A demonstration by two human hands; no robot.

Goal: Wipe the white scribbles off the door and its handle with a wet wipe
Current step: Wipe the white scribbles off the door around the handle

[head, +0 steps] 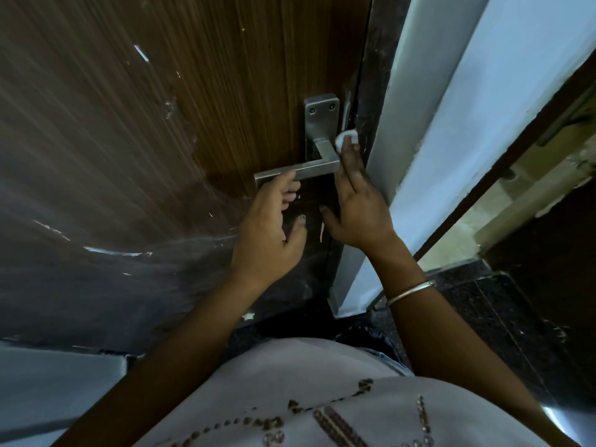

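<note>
A dark brown wooden door (193,91) fills the left and centre of the head view. White scribbles (113,251) and smears streak its left and lower parts. A steel lever handle (309,171) on a steel backplate (322,117) sits near the door's right edge. My left hand (267,233) curls its fingers under the lever's free end. My right hand (358,208) reaches up beside the handle's corner, its fingertips pressing a small bunched white wet wipe (346,140) against the door edge next to the backplate.
A white door frame (429,140) runs diagonally right of the door. Beyond it lie dark speckled floor tiles (483,301) and a second dark doorway. A metal bangle (411,291) circles my right wrist.
</note>
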